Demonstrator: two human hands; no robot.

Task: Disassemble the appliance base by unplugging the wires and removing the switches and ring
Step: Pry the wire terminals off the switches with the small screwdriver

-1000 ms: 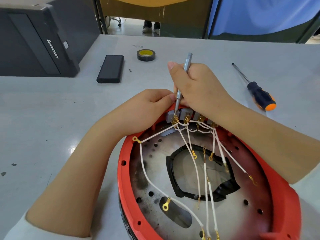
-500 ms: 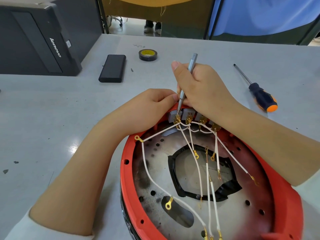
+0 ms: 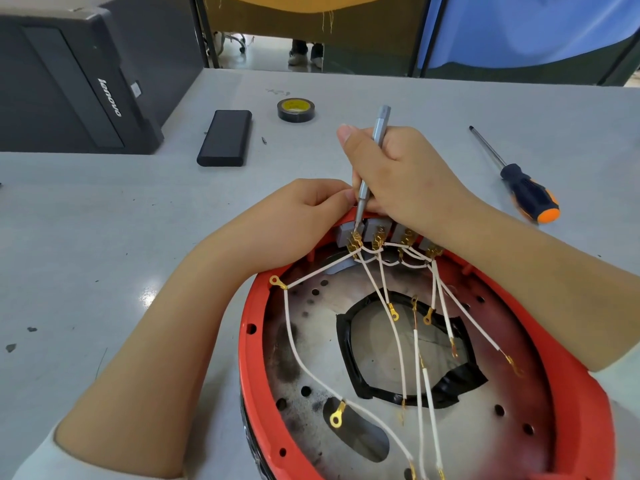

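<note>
Four small grey block switches (image 3: 388, 233) sit in a row at the far rim of our round red plastic appliance base (image 3: 426, 358), which lies open side up on the grey table (image 3: 104, 209) right in front of us; thin white wires (image 3: 391, 306) with brass terminals fan from those switches across the scorched metal floor, several ending loose in brass ring lugs. Our right hand (image 3: 412, 174) is curled round a slim silver precision screwdriver (image 3: 370, 168), thumb up along the shaft, tip set at the brass tab of the leftmost switch; our left hand (image 3: 301, 216) has its fingers bunched at the rim just beside that switch, apparently steadying it, though what exactly they pinch is hidden. We judge the wires soft and light but the brass spade tabs thin and easily bent, so we would lever at the metal connector, not tug the insulation; the switches look like stiff snap-in plastic, best gripped by their bodies; the base seems rigid, light enough to slide, hence the bracing hand. An orange-and-black screwdriver (image 3: 523, 192), a black tape roll (image 3: 295, 110) and a flat black case (image 3: 225, 137) lie well apart on the table.
</note>
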